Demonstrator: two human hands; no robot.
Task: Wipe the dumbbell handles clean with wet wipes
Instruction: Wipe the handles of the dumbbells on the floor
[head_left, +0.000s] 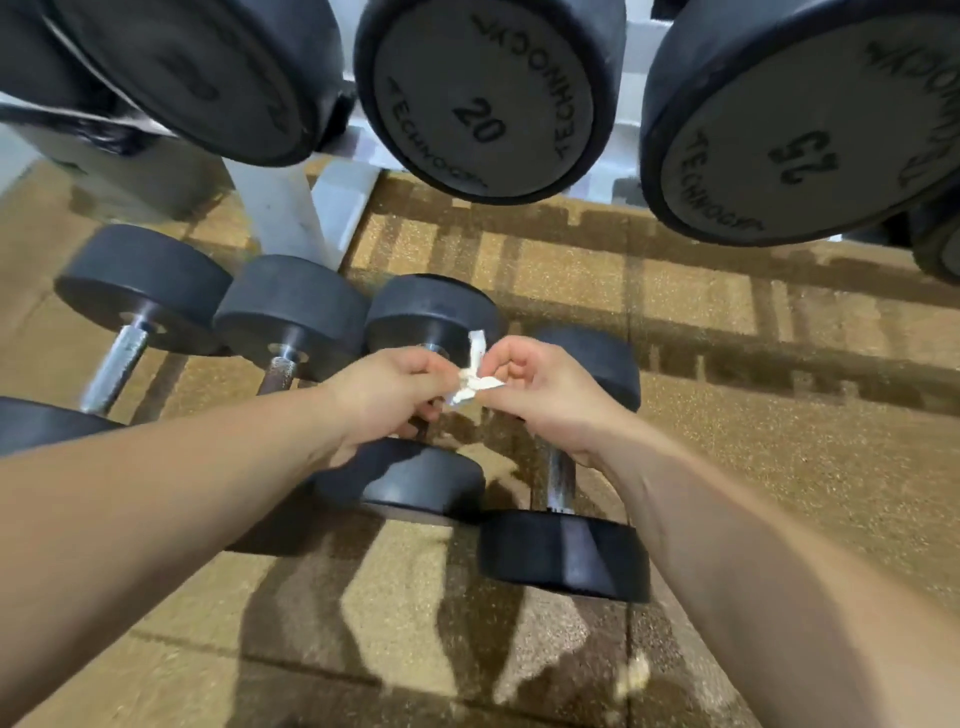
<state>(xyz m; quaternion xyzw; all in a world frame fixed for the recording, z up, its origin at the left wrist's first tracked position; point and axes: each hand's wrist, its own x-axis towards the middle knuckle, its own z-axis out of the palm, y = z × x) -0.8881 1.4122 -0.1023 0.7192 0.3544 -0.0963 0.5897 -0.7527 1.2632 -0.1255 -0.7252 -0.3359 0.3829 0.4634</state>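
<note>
Several black dumbbells with chrome handles lie side by side on the floor. My left hand (387, 392) and my right hand (540, 387) meet above the third dumbbell (431, 312) and pinch a small crumpled white wet wipe (475, 382) between them. The third dumbbell's handle is hidden under my left hand. To its right lies the fourth dumbbell (563, 553), whose handle (561, 480) shows below my right wrist. Farther left are the first dumbbell (143, 286) and the second dumbbell (291, 312).
A white rack (291, 213) stands behind, holding large black dumbbells marked 20 (483, 98) and 25 (800, 124) that overhang the floor. The floor (779, 441) is tan speckled rubber tiling. A small white scrap (634, 678) lies on the tiles near me.
</note>
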